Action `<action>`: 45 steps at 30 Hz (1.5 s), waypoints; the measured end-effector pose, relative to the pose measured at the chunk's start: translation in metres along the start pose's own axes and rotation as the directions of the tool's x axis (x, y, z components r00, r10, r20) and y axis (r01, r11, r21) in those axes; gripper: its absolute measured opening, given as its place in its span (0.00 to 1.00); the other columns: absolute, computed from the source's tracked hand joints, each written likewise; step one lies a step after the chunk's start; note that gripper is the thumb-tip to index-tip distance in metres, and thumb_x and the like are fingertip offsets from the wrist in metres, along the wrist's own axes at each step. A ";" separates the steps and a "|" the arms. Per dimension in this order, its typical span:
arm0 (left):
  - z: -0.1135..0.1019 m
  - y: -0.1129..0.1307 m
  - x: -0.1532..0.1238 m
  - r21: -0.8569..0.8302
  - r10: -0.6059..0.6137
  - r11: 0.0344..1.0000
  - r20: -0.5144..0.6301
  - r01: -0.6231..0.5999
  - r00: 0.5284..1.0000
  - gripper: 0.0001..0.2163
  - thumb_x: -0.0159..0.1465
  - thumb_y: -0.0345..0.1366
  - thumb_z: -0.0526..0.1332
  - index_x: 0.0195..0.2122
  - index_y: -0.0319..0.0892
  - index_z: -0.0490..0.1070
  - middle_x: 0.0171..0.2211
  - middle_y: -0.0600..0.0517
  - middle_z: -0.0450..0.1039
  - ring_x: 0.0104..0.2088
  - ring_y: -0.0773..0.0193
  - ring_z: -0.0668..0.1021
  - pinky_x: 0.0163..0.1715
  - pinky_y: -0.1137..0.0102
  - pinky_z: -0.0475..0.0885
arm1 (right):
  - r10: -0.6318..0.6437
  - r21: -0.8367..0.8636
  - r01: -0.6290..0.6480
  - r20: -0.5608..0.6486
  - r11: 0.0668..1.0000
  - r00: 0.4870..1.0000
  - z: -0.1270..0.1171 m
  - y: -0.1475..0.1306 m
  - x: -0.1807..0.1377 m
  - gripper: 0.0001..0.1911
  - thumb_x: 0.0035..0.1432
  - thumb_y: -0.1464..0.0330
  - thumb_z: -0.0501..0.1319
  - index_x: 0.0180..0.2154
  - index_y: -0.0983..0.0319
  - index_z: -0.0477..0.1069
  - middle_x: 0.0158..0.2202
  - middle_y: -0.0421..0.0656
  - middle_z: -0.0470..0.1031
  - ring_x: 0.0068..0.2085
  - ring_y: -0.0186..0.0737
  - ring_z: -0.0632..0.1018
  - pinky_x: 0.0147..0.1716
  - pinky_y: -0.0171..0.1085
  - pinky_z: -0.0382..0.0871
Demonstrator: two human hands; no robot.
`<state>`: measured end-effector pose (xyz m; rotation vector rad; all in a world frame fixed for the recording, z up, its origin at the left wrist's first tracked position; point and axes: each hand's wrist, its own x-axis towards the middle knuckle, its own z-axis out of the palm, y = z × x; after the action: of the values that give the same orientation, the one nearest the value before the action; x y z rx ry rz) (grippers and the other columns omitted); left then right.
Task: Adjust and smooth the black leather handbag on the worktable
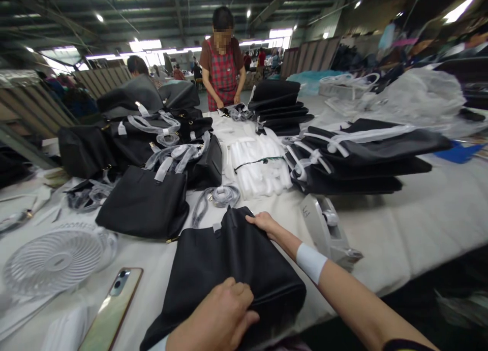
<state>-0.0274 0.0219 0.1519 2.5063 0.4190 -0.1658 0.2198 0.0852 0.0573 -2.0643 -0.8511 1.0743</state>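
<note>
Black leather-like bag [229, 269] lies flat on the white-covered counter [419, 224], right in front of the person, its long axis running from the near left edge away toward the far right, with the open top end pointing away toward the middle of the counter. The left hand [221, 315] presses on the bag's near end, fingers curled and pinching a fold of the material, so this grip is closed on the bag. The right hand [263, 223], with a white wristband [310, 262] on its forearm, rests at the bag's far top edge, fingers laid flat and fairly closed along the rim; whether it pinches the edge or only touches it I cannot tell. Whatever is inside the bag is hidden.

Just left of the bag lie a phone [114, 305] face down and a small white fan [57, 259]. Beyond it sits another black bag [145, 203] with wrapped handles, and a loose grey strap [219, 196]. White foam rolls [259, 168] lie mid-counter, with stacks of black bags [366, 158] to the right. A white device [328, 229] stands just right of the right hand. A person in a red checked apron [223, 71] works at the far end.
</note>
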 end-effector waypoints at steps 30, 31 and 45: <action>-0.018 -0.129 0.243 -0.166 -0.341 0.934 -0.157 0.315 0.927 0.26 0.62 0.58 0.52 0.23 0.39 0.72 0.16 0.55 0.64 0.19 0.68 0.65 0.23 0.71 0.56 | -0.024 0.098 0.045 -0.202 0.994 0.979 -0.027 0.034 -0.199 0.22 0.54 0.53 0.53 0.39 0.61 0.75 0.39 0.48 0.78 0.43 0.50 0.77 0.45 0.43 0.69; -0.008 -0.128 0.245 -0.170 -0.352 0.932 -0.209 0.321 0.912 0.25 0.62 0.56 0.52 0.22 0.39 0.71 0.17 0.54 0.64 0.20 0.68 0.65 0.23 0.71 0.56 | -0.004 0.131 0.032 -0.208 0.991 0.978 -0.025 0.037 -0.198 0.22 0.55 0.53 0.53 0.39 0.61 0.75 0.39 0.48 0.78 0.44 0.50 0.77 0.45 0.43 0.70; 0.020 -0.122 0.249 -0.135 -0.425 0.905 -0.329 0.404 0.843 0.28 0.68 0.54 0.46 0.29 0.38 0.75 0.31 0.39 0.76 0.36 0.54 0.77 0.35 0.64 0.64 | 0.196 0.363 -0.297 0.288 0.883 0.937 -0.024 0.026 -0.078 0.17 0.48 0.58 0.62 0.35 0.64 0.76 0.28 0.48 0.80 0.34 0.48 0.80 0.33 0.40 0.74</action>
<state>0.1658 0.1698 0.0181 2.3491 1.1013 0.1331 0.2115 0.0033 0.0817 -1.7413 -0.4275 1.5286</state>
